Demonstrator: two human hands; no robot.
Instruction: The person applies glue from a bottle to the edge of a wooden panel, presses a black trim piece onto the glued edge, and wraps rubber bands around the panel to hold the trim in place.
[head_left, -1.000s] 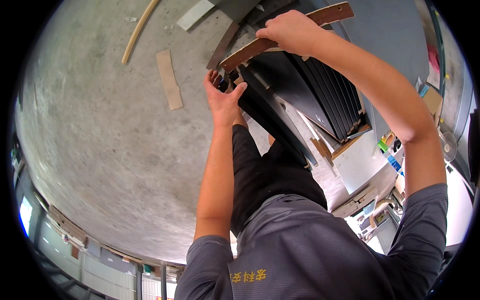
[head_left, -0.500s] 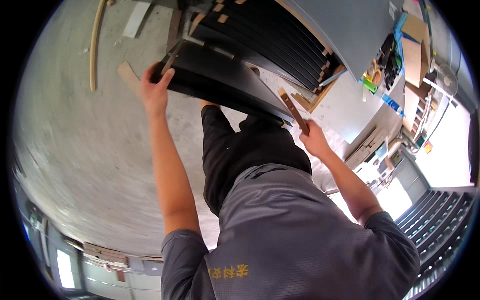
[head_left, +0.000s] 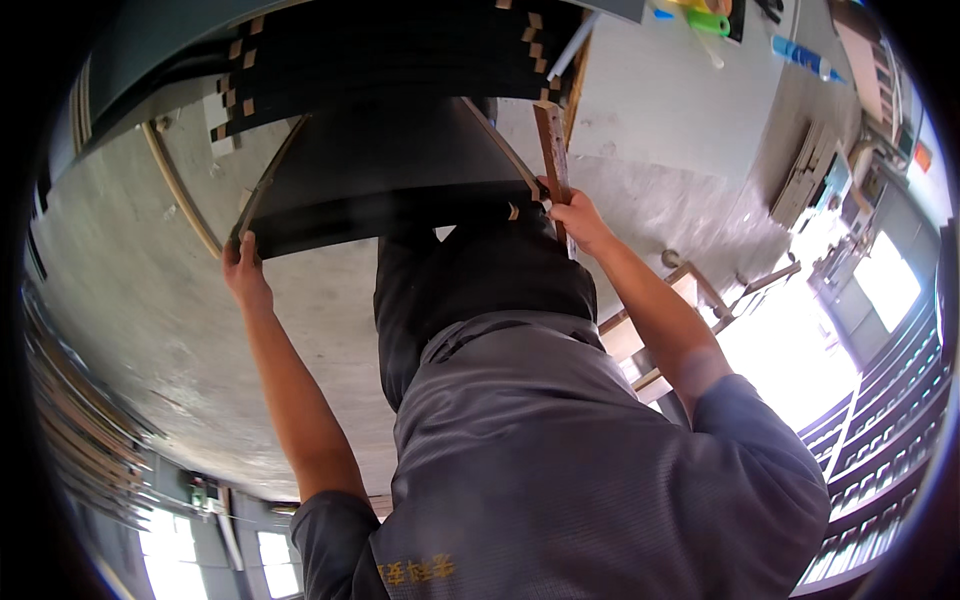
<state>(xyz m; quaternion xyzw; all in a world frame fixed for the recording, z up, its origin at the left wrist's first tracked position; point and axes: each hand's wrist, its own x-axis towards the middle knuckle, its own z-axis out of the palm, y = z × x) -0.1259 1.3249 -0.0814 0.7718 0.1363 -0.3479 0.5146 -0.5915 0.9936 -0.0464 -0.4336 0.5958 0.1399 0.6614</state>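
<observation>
A long black panel [head_left: 400, 212] with pale wooden edges lies level across the front of my legs, its near edge toward me. My left hand [head_left: 247, 272] is closed on its near left corner, thumb on top. At the other end my right hand [head_left: 582, 220] is closed around the near right corner. A narrow brown strip with small holes [head_left: 552, 140] stands out from that same hand, running alongside the panel's right end. The fingers under the panel are hidden.
Just beyond the panel rises a stack of similar black panels [head_left: 390, 50] with small wooden blocks at the ends. A curved pale strip [head_left: 178, 190] lies on the floor at left. To the right are a blue tube [head_left: 802, 56], a green roll [head_left: 708, 24] and stacked boards [head_left: 805, 170].
The panel has swung from slanting to nearly level before me. My right hand, earlier apart from it with the brown strip, now grips its right corner too. My view has turned.
</observation>
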